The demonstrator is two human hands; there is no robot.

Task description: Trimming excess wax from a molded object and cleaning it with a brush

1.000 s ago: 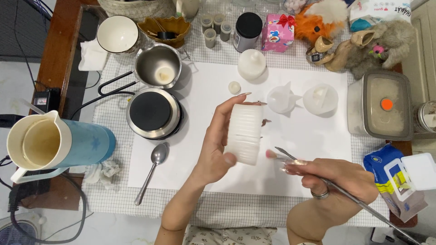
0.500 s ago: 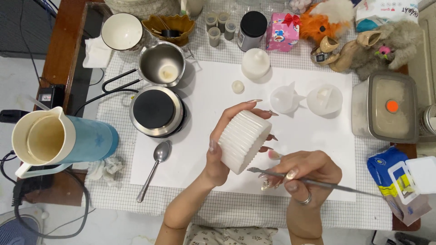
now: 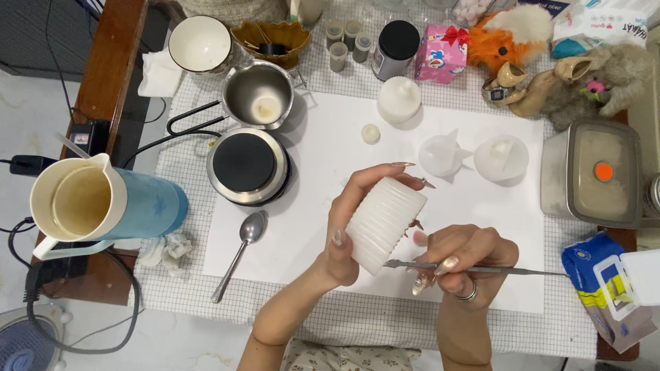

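My left hand [image 3: 350, 213] grips a white ribbed cylinder candle [image 3: 385, 223], tilted with its lower end toward me, above the white sheet [image 3: 330, 158]. My right hand [image 3: 460, 257] holds a thin metal pick tool [image 3: 481, 270] like a pen. The tool's tip touches the candle's lower edge. The tool's long handle points right toward a blue and yellow packet [image 3: 608, 288].
A small round hotplate [image 3: 247, 165], a steel pot [image 3: 260, 96], a spoon [image 3: 240, 251] and a blue jug [image 3: 103, 203] lie to the left. White moulds [image 3: 440, 154], a domed white candle [image 3: 399, 99], a lidded steel box [image 3: 598, 182] and plush toys [image 3: 550, 62] sit at the back right.
My left hand tilted the candle from upright to slanted and lowered it. My right hand moved left, bringing the tool's tip to the candle's lower end.
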